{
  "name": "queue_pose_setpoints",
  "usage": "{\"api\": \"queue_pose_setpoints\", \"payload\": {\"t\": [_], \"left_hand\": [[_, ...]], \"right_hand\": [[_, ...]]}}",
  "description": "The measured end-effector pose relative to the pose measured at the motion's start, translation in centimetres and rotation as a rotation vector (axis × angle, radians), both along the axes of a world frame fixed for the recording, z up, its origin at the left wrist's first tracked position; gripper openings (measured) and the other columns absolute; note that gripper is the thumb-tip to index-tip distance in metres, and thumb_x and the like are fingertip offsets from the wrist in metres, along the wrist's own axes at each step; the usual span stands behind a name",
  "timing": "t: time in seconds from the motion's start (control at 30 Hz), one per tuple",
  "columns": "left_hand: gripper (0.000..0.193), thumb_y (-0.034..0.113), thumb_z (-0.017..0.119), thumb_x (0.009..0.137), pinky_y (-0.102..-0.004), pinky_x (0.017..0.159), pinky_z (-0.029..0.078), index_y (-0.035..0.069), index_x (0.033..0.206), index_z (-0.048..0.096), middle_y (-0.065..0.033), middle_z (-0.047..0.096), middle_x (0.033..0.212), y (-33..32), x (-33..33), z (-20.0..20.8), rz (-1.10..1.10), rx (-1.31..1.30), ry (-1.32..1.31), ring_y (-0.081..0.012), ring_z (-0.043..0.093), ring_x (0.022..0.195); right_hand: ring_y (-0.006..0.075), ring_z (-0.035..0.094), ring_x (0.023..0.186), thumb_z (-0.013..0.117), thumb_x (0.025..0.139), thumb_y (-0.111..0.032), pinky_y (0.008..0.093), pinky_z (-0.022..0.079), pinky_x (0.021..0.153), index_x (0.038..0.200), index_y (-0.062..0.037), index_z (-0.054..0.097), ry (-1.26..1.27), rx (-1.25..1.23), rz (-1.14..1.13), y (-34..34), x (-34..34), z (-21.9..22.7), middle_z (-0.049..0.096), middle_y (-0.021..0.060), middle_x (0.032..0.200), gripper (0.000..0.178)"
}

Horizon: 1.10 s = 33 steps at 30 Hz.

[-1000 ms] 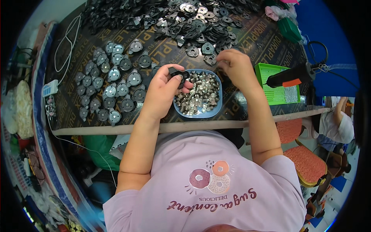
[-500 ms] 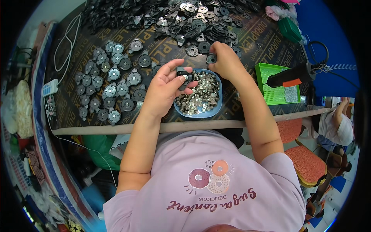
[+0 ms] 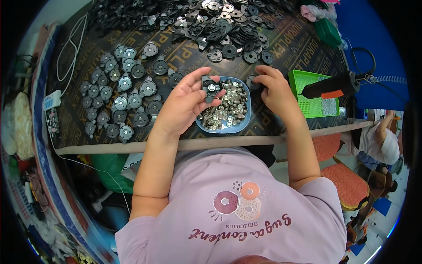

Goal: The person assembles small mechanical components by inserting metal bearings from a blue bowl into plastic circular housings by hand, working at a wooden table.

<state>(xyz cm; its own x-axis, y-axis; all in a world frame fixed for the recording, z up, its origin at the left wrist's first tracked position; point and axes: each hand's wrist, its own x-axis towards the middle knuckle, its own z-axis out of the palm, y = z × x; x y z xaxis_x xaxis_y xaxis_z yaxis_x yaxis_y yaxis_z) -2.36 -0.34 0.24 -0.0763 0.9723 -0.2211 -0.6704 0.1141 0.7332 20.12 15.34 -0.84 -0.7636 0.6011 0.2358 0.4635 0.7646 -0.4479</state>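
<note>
Your left hand [image 3: 187,103] was half open, palm up, with the thumb and fingertips pinching a small black plastic part [image 3: 210,86] that had a shiny metal disc set in its middle. Right under and just past those fingers sat the blue oval bowl [image 3: 200,125], packed with little silvery round metal pieces, all glinty and jumbled. Your right hand [image 3: 274,90] was on the far side of that bowl, fingers curled down and closed on a dark round disc [image 3: 251,81] lying flat on the table. Off to the left of your left hand you had neat rows of finished black-and-silver assemblies [image 3: 125,99]. Beyond both hands was a loose heap of black discs and brackets [image 3: 220,24]. Just right of your right hand stood a green mesh tray [image 3: 307,79].
</note>
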Motion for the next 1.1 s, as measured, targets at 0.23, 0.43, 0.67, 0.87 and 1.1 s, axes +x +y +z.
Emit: {"api": "queue_pose_setpoints", "payload": {"t": [0.23,0.43,0.67,0.87,1.1], "left_hand": [[0.055,-0.007,0.041,0.09,-0.0388,0.094,0.054,-0.002,0.143,0.032,-0.0214,0.048,0.137,0.3,0.6,0.2,-0.036,0.017,-0.029,-0.0336,0.059,0.116],[0.056,-0.01,0.041,0.088,-0.0363,0.094,0.052,0.001,0.143,0.033,-0.0152,0.052,0.133,0.1,1.7,0.3,-0.038,0.013,-0.063,-0.0232,0.06,0.112],[0.058,-0.009,0.042,0.087,-0.0321,0.093,0.051,0.0,0.143,0.034,-0.0128,0.054,0.13,0.1,2.2,0.7,-0.065,0.029,0.011,-0.0168,0.057,0.113],[0.056,-0.008,0.042,0.087,-0.0295,0.092,0.049,-0.001,0.143,0.036,-0.0123,0.055,0.129,-0.1,2.4,0.8,-0.046,0.025,0.049,-0.0161,0.057,0.112],[0.054,-0.009,0.042,0.088,-0.03,0.094,0.049,-0.002,0.141,0.038,-0.0124,0.055,0.13,-0.2,2.4,0.9,-0.043,0.028,0.036,-0.017,0.057,0.115]], "right_hand": [[0.0326,0.059,0.111,0.075,0.066,0.004,0.0387,0.049,0.094,0.091,-0.0021,0.068,-0.01,-0.143,0.046,0.6,0.0,0.2,0.065,0.0118,0.118,0.027],[0.0216,0.06,0.108,0.075,0.066,0.011,0.0313,0.049,0.093,0.093,0.0007,0.071,0.452,-0.59,0.203,-2.7,-1.8,2.9,0.063,0.0123,0.122,0.029],[0.0257,0.064,0.1,0.078,0.064,0.004,0.0351,0.052,0.085,0.091,-0.0042,0.072,0.389,-0.36,0.28,-4.4,-3.4,4.0,0.068,0.0085,0.113,0.029],[0.026,0.064,0.097,0.081,0.062,0.002,0.0354,0.053,0.083,0.091,-0.0045,0.072,0.376,-0.293,0.24,-4.9,-3.8,4.0,0.069,0.0085,0.111,0.031],[0.0283,0.062,0.1,0.081,0.062,0.002,0.0357,0.053,0.083,0.097,-0.0047,0.07,0.346,-0.221,0.248,-5.3,-4.0,3.8,0.066,0.0087,0.112,0.037]]}}
